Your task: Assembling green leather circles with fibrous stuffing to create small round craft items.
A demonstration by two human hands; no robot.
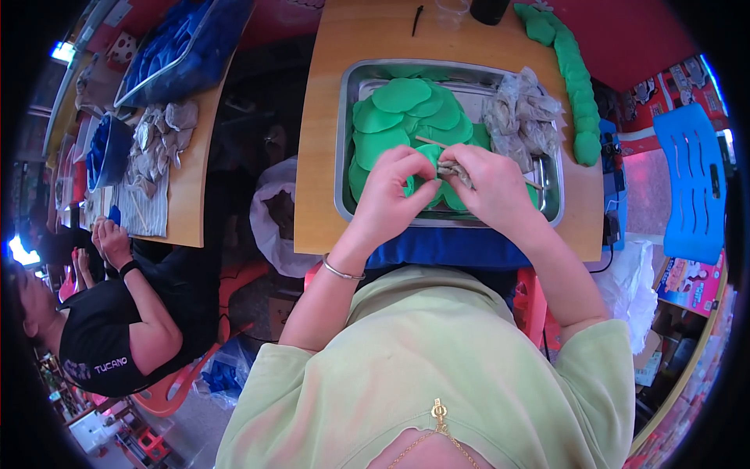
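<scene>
In front of me a metal tray [339,148] holds a pile of thin green round pieces [378,119], flat and overlapping. Above the pile, my left hand [397,186] has thumb and forefinger curled together at the edge of a green round piece [426,153]. My right hand [494,186], close beside it, pinches a small grey-beige crumpled piece [455,170] against that green one. A thin wooden stick [430,141] shows at both sides of my right hand; whether the hand grips it is hidden. Crumpled grey-beige bundles [519,113] lie at the tray's right end.
A long row of joined green puffs [576,86] runs along the table's [316,141] right edge. At the left, a person in black [129,328] works at another table with blue pieces [176,43] and grey bundles [156,141]. A blue plastic chair [691,180] stands at the right.
</scene>
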